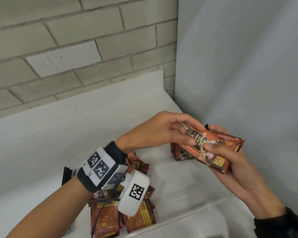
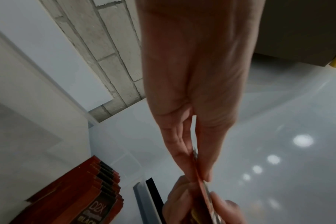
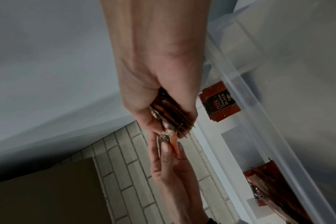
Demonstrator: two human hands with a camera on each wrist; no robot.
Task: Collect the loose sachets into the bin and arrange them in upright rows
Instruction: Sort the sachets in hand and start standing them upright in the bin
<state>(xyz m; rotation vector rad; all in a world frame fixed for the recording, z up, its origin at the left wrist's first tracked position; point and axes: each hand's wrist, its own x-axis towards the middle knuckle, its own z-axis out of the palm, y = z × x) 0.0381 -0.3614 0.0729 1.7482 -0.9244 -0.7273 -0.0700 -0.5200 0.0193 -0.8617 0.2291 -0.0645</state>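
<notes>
Left hand thumb and fingers pinching top red-and-black foil coffee sachet, right hand curled round fanned sachet stack, above translucent plastic bin, upright sachet row at far right corner, loose sachets near front edge.

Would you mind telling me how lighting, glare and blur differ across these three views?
Head view: bright and even, with the held sachets fairly sharp. Left wrist view: dim, the left hand soft with blur, round glare spots on the glossy grey surface. Right wrist view: dark and murky, the right hand blurred, edges bent by the wide lens.
</notes>
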